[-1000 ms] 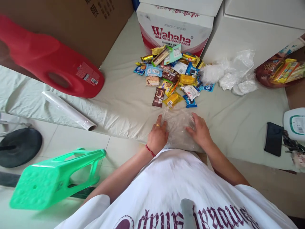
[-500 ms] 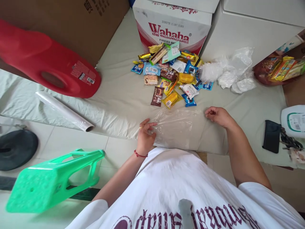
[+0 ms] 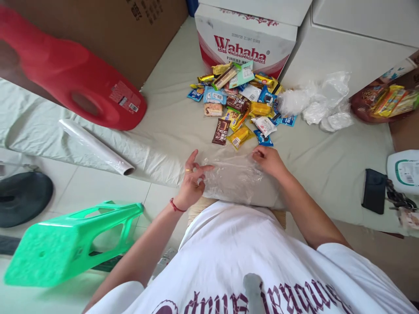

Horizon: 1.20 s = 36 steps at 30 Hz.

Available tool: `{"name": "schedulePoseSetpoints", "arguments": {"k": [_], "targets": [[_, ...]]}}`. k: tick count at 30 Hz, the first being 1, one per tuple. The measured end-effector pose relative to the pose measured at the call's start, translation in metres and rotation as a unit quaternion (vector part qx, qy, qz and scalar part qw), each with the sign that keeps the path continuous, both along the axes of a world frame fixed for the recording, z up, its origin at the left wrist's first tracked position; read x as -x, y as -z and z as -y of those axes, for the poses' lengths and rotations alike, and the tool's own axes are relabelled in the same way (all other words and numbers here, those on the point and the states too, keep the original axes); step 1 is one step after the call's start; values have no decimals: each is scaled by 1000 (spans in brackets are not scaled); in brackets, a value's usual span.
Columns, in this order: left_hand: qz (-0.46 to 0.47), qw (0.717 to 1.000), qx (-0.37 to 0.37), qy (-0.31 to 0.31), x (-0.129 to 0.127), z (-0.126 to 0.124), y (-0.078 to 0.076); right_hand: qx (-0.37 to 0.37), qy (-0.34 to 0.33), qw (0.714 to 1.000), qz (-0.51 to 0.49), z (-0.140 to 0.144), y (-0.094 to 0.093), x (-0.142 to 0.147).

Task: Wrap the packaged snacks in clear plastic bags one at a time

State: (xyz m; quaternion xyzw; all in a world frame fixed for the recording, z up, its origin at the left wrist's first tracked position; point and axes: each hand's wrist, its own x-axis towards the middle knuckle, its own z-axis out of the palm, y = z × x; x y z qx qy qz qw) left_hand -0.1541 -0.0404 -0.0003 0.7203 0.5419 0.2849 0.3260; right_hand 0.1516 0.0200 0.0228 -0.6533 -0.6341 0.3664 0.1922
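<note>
Two hands, left hand (image 3: 192,182) and right hand (image 3: 268,159), pinch one plastic sheet (image 3: 234,179).

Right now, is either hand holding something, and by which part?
Both hold the clear plastic bag: the left hand pinches its left edge, and the right hand grips its upper right corner.

Left hand (image 3: 191,181) loosely pinched, fingers splayed; right hand (image 3: 268,159) curled, knuckles up, forearms converging.
</note>
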Motion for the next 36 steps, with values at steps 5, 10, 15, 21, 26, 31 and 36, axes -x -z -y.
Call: {"name": "schedulePoseSetpoints", "arguments": {"k": [5,10,15,21,26,31,36], "targets": [[-18,998,6,63,14,-74,2,60,197,941,-270,54,-6,-27],[-84,977,-126,-148,-28,-97,-30,10,357,890,-284,80,4,-15],[-4,973,-195,-122,-83,-29,-44,-44,343,914,-212,102,9,6],[-205,975,-88,10,-101,-3,10,-119,301,945,-46,146,18,-25],[-262,959,-80,72,-98,-2,19,-71,325,938,-93,113,15,-75],[-265,956,-80,95,-100,-6,16,-173,89,977,86,41,8,-70],[-260,959,-85,77,-89,-20,16,-110,141,983,33,1,23,-83]]}}
